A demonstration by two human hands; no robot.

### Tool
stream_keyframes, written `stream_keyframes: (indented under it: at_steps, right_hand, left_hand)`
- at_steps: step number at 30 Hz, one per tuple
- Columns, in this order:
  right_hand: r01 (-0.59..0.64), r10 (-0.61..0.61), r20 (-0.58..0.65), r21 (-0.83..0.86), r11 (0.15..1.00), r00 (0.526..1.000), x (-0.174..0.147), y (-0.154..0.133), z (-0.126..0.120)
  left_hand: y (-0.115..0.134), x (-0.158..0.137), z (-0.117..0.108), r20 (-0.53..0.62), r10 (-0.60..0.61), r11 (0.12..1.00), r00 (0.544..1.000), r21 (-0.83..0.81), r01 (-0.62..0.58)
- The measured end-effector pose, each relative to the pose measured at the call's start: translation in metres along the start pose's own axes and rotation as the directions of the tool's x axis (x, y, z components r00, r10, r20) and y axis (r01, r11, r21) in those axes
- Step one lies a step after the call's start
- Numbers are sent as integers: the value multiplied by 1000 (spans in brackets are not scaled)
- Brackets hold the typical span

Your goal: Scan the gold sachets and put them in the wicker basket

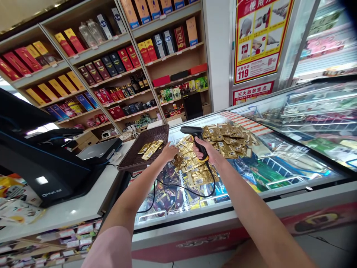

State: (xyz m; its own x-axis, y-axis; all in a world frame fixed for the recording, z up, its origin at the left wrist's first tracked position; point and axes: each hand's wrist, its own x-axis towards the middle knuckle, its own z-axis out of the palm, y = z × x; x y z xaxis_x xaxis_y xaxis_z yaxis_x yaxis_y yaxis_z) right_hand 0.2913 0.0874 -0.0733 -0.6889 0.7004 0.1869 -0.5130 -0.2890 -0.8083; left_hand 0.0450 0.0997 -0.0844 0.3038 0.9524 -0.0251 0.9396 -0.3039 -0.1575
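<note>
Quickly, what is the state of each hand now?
Left hand: beside the gold packets; whether it grips one cannot be told.
Right hand: closed around the barcode scanner.

Looks like crinkled, shiny metallic foil on the packets (199,176) at centre; smooth plastic on the scanner (201,145) above; rough, woven texture on the basket (156,134) left of centre. Shines as clear, reflective glass on the freezer top (259,150) at right, as glossy white on the table (80,201) at lower left. Resembles pale wood on the shelves (181,63) at top, matt cloth on the sleeve (114,245) at bottom.

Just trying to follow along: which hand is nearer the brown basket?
Left. The left hand is close beside the brown basket; the right hand is farther off, holding the scanner over the gold packets.
</note>
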Motion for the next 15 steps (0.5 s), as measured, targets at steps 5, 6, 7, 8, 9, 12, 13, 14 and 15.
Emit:
stream_keyframes:
  at_steps: [5,6,7,8,9,12,13,14,15]
  right_hand:
    - [19,-18,35,-5,1000,999,-3,-3,6]
    - [31,-31,46,-4,1000,998,-3,-4,8]
    - [41,-40,58,-3,999,998,-4,-4,10]
    - [45,-45,67,-1,999,997,-5,-3,12]
    - [44,-43,74,-1,999,996,-6,-2,14]
    - [28,-25,82,-29,999,996,-6,2,18]
    - [21,-17,82,-49,999,997,-6,3,20]
    - [13,-7,81,-74,997,997,-6,5,21]
    - [6,2,81,-103,995,997,-6,6,23]
  left_hand:
    - [-6,-8,-29,-30,-32,996,999,-84,29]
    - [-7,-12,-36,-52,-38,995,998,-94,33]
    - [-9,-17,-41,-88,-47,993,995,-112,37]
    - [-11,-22,-46,-138,-62,988,988,-152,41]
    - [-13,-27,-48,-193,-88,974,977,-224,44]
    - [-21,-45,-48,-317,-285,804,905,-593,46]
    - [-24,-52,-46,-318,-374,704,871,-709,43]
    - [-27,-59,-44,-302,-459,598,836,-801,39]
    - [-29,-65,-42,-280,-537,497,796,-867,30]
